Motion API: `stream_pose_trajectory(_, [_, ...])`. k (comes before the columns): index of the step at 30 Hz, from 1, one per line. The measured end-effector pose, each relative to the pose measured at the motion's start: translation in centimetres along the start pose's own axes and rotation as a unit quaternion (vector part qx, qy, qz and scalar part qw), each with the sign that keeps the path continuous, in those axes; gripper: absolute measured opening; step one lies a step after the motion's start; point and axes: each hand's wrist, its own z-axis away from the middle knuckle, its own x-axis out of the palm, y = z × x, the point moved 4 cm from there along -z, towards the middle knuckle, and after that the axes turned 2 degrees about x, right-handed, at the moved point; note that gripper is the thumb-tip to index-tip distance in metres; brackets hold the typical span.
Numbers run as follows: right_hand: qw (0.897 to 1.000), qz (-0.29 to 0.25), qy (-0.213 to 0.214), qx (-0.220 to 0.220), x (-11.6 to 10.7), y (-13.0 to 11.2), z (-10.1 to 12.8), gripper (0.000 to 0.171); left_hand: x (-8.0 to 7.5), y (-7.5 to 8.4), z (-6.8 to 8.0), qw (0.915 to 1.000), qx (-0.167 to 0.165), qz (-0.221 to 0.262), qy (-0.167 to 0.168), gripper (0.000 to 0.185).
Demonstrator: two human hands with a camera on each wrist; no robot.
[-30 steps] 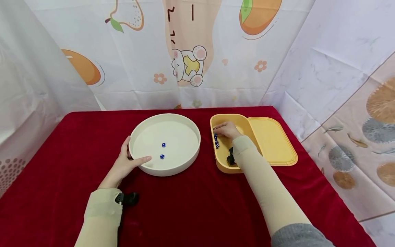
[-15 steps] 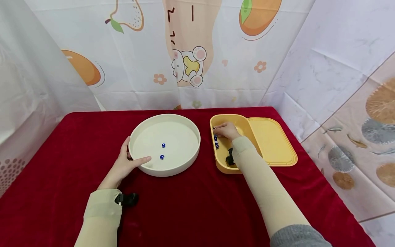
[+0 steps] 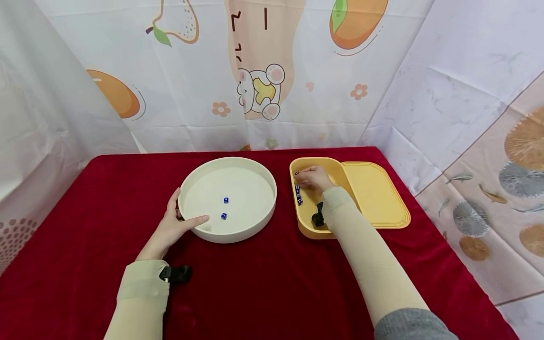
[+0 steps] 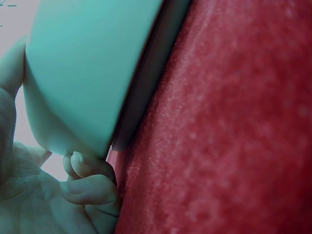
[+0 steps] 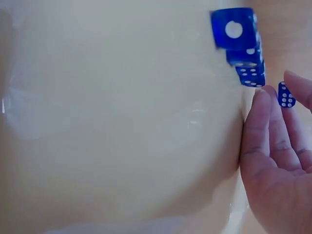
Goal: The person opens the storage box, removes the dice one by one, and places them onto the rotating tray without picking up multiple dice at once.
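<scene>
My left hand (image 3: 167, 229) grips the near left rim of a round cream tray (image 3: 242, 236), its thumb over the rim and its other fingers at the outer wall. In the left wrist view, curled fingers (image 4: 92, 187) lie against the tray's wall (image 4: 87, 73). Two blue dice (image 3: 226, 200) with white dots lie inside the tray. My right hand (image 3: 315, 178) reaches into a yellow box (image 3: 308, 231) at its left wall. In the right wrist view it pinches a blue die (image 5: 286, 95) between thumb and fingers, just beside a row of several blue dice (image 5: 234, 29).
A flat yellow lid (image 3: 380, 193) lies at the box's right side. Black wrist-camera parts (image 3: 176, 274) stick out from the left sleeve. Red cloth (image 3: 263, 288) covers the table, with a printed curtain (image 3: 187, 94) behind and another at the right.
My right hand has shifted slightly away along the box's left wall, with the die at its fingertips. The left hand, the tray and its two dice look unchanged.
</scene>
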Motion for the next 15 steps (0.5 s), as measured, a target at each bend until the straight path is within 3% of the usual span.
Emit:
stream_pose_trajectory(7, [0.999,-0.04,0.022,-0.012,-0.1,-1.0,0.6,0.015,0.0,0.0,0.0,1.0,-0.004,-0.004,-0.005,0.124])
stream_pose_trajectory(15, [0.997,-0.049,0.038,-0.036,-0.4,-2.5,1.5,0.015,0.0,0.1,0.0,0.9999,-0.011,-0.008,-0.007,0.124])
